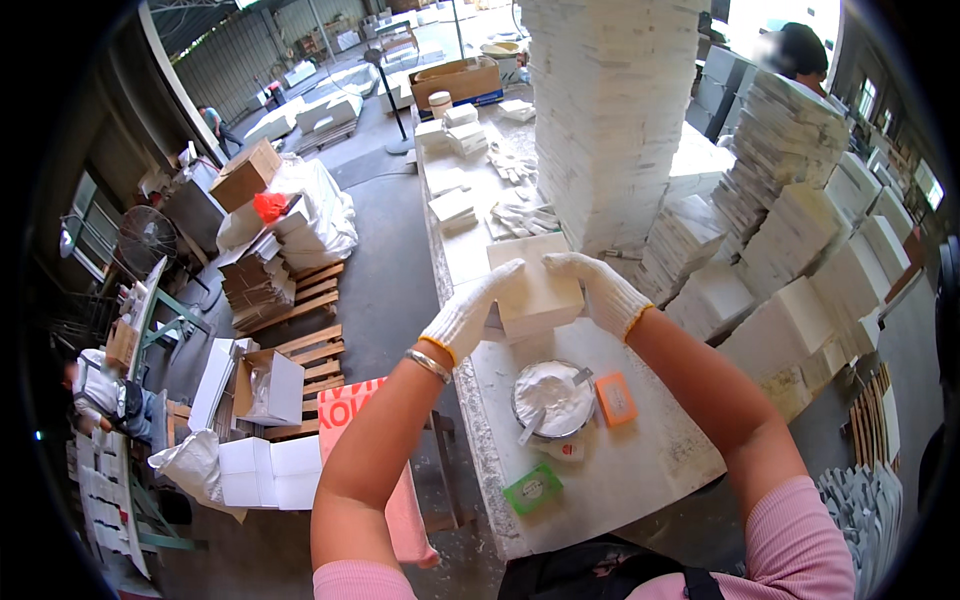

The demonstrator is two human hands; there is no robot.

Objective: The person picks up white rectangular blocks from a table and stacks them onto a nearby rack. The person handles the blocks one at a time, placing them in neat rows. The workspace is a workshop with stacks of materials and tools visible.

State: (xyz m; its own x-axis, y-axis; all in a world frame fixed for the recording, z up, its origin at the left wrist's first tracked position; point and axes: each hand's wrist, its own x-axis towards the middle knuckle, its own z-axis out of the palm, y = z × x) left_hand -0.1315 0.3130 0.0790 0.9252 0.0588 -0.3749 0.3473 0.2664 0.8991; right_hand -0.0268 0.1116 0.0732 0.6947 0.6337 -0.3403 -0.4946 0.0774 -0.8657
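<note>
Both my hands wear white knit gloves with yellow cuffs. Between them on the workbench (490,400) stands a pale, box-shaped block (540,318); whether it is one piece or stacked slabs I cannot tell. My left hand (478,305) lies along its left side, fingers curved over the top. On the right side my right hand (603,290) grips it the same way, fingertips bent toward the left ones. Nearer to me sits a round bowl (517,408) of white paste (560,392) with scraper-like tools in it. An orange box (615,399) is beside the bowl, and a green box (533,488) lies closer.
A tall stack of white slabs (610,120) rises beyond my hands, with more slabs (785,320) to the right. White pieces (455,208) and gloves (525,215) lie farther along the bench. Cartons and wooden pallets (315,350) stand left. Other people (105,385) are around.
</note>
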